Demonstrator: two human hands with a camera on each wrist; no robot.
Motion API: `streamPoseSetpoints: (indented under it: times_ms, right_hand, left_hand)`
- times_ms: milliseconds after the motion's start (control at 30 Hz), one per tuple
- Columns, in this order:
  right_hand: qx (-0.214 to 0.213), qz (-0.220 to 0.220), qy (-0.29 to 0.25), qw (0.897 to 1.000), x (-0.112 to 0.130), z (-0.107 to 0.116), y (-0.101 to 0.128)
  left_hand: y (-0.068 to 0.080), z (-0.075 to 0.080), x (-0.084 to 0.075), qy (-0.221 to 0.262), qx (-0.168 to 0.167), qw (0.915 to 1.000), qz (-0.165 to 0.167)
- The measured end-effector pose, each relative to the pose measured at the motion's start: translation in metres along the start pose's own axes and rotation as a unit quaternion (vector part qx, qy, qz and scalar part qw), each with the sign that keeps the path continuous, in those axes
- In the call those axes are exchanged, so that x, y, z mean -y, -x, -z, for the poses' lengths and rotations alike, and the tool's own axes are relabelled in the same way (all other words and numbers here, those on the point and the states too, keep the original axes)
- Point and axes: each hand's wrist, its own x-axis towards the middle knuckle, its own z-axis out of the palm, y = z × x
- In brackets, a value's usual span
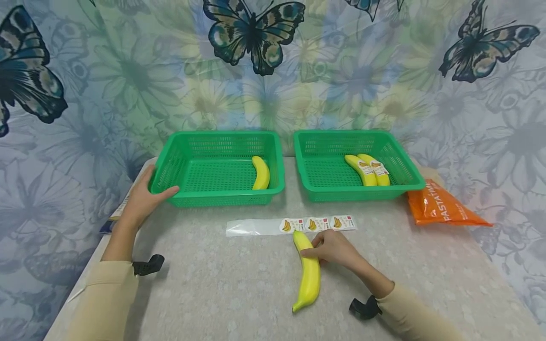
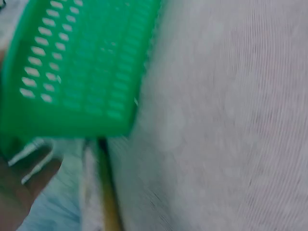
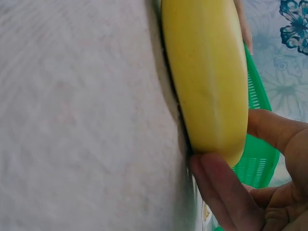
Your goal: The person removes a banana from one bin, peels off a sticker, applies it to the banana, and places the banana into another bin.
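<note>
My right hand (image 1: pixel 334 248) pinches the side of a yellow banana (image 1: pixel 310 277) on the table, thumb and fingers near its upper end. The right wrist view shows the thumb and fingers at that end of it. A clear strip with several banana stickers (image 1: pixel 286 225) lies just beyond, and the banana's upper tip overlaps it in the head view. At the left green basket (image 1: pixel 219 199), my left hand (image 1: pixel 142 199) spans the near left corner. Its thumb lies along the rim; the fingers look straight in the blurred left wrist view. One unlabelled banana (image 1: pixel 260 173) lies in that basket.
To the right stands a second green basket (image 1: pixel 350 194) with two stickered bananas (image 1: pixel 368 169). An orange packet (image 1: pixel 443 206) lies against its right side. Another packet (image 1: pixel 112 220) is partly hidden behind my left arm. A patterned cloth (image 1: pixel 298 94) hangs behind the table.
</note>
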Motion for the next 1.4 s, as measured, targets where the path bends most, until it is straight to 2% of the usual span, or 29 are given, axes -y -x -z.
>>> streamPoseSetpoints:
  times_ms: [67, 133, 200, 300, 400, 533, 633, 700, 733, 800, 900, 1000, 1200, 1400]
  right_hand:
    - [0.0, -0.003, -0.002, 1.0, 0.0, -0.001, 0.0]
    - [-0.001, -0.002, -0.002, 1.0, -0.001, -0.001, 0.001]
    - [-0.003, -0.002, -0.004, 1.0, -0.001, -0.001, 0.0]
    - [-0.006, -0.002, -0.005, 1.0, -0.002, -0.001, 0.0]
    - [-0.005, -0.008, -0.008, 1.0, -0.003, -0.003, 0.001]
    - [-0.001, -0.012, -0.018, 1.0, -0.006, -0.006, 0.0]
    - [-0.001, -0.012, -0.025, 1.0, -0.007, -0.006, -0.001]
    - [-0.002, -0.013, -0.028, 1.0, -0.008, -0.006, -0.001]
    - [-0.002, -0.014, -0.03, 0.999, -0.008, -0.005, -0.001]
    - [-0.001, -0.017, -0.033, 0.999, -0.008, -0.005, -0.002]
    - [0.003, -0.018, -0.038, 0.999, -0.01, -0.005, -0.003]
    - [0.012, -0.017, -0.04, 0.999, -0.011, -0.005, -0.002]
    - [0.022, -0.011, -0.042, 0.999, -0.012, -0.006, 0.0]
    - [0.019, -0.013, -0.04, 0.999, -0.011, -0.004, -0.001]
  left_hand:
    - [0.006, -0.002, -0.008, -0.055, -0.029, 0.9977, -0.026]
    - [0.014, -0.009, -0.019, -0.109, -0.071, 0.9896, -0.061]
    - [0.023, -0.019, -0.032, -0.163, -0.112, 0.9755, -0.098]
    - [0.038, -0.041, -0.055, -0.21, -0.129, 0.9576, -0.149]
    - [0.054, -0.069, -0.075, -0.229, -0.108, 0.9451, -0.206]
    - [0.076, -0.106, -0.097, -0.229, -0.064, 0.9304, -0.279]
    - [0.086, -0.133, -0.11, -0.236, -0.01, 0.9175, -0.32]
    - [0.089, -0.151, -0.114, -0.244, 0.034, 0.9092, -0.336]
    - [0.089, -0.159, -0.115, -0.251, 0.053, 0.9046, -0.34]
    - [0.089, -0.175, -0.115, -0.254, 0.088, 0.9007, -0.341]
    - [0.085, -0.194, -0.11, -0.254, 0.121, 0.8994, -0.335]
    - [0.083, -0.206, -0.106, -0.255, 0.145, 0.8982, -0.327]
    - [0.079, -0.219, -0.095, -0.277, 0.183, 0.8944, -0.3]
    - [0.074, -0.221, -0.093, -0.292, 0.18, 0.8905, -0.299]
